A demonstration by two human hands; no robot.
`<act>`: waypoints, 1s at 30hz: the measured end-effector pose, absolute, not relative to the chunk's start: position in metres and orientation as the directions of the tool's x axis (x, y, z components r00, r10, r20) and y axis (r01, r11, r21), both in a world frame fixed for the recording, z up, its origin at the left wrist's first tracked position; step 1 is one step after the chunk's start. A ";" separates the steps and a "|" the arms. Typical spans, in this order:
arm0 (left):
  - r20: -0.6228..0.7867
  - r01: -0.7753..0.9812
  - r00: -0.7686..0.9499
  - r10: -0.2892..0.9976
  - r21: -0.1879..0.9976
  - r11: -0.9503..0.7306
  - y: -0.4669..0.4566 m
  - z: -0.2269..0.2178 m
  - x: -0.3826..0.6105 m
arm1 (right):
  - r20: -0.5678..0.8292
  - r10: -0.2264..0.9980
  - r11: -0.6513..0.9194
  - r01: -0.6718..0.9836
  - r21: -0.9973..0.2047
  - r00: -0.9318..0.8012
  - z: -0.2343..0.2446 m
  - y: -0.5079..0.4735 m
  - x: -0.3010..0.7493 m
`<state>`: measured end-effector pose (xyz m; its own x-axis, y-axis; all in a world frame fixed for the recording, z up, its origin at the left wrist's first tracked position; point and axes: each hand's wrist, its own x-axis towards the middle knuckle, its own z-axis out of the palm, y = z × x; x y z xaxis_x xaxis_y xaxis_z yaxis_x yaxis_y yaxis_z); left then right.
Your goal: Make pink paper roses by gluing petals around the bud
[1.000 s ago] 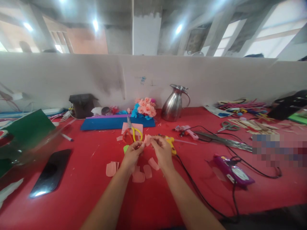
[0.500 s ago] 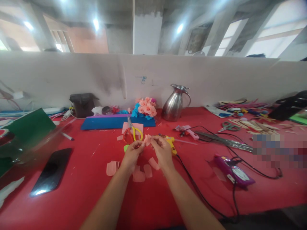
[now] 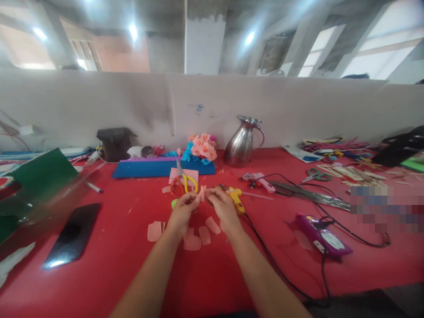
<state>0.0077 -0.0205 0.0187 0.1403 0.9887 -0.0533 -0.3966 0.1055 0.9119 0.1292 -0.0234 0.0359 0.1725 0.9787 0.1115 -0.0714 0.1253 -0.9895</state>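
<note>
My left hand point(image 3: 181, 213) and my right hand point(image 3: 224, 208) meet above the red table point(image 3: 112, 265), both pinching a small pink paper piece point(image 3: 202, 193) between their fingertips. Loose pink paper petals point(image 3: 194, 240) lie on the table just under and beside my hands. Yellow-handled scissors point(image 3: 183, 181) rest on a pink sheet right behind my left hand. A yellow glue gun point(image 3: 236, 197) lies behind my right hand, its black cord running toward me.
A steel jug point(image 3: 241, 142), a bunch of pink paper flowers point(image 3: 202, 149) and blue foam sheets point(image 3: 159, 168) stand at the back. A black phone point(image 3: 71, 235) lies at left, a purple device point(image 3: 323, 236) with cables at right, a pink glue gun point(image 3: 260, 181) and sticks beyond.
My hands have stayed together at the same spot, working the pink paper piece, which now looks more folded between the fingertips. Nothing else has moved.
</note>
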 end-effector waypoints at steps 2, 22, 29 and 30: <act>-0.050 -0.414 0.152 0.987 0.904 0.110 -0.020 0.019 0.007 | 0.065 0.993 0.073 -0.080 -0.994 0.097 0.036 -0.024 0.129; -0.082 -0.556 0.274 0.958 0.800 0.228 -0.020 0.020 0.002 | -0.154 0.982 -0.185 -0.392 -0.901 -0.109 0.032 -0.023 0.135; -0.103 -0.564 0.284 0.953 0.786 0.253 -0.020 0.021 0.003 | -0.149 0.983 -0.181 -0.386 -0.904 -0.111 0.030 -0.022 0.136; -0.109 -0.567 0.283 0.953 0.782 0.258 -0.020 0.021 0.003 | -0.144 0.983 -0.177 -0.381 -0.908 -0.114 0.030 -0.022 0.136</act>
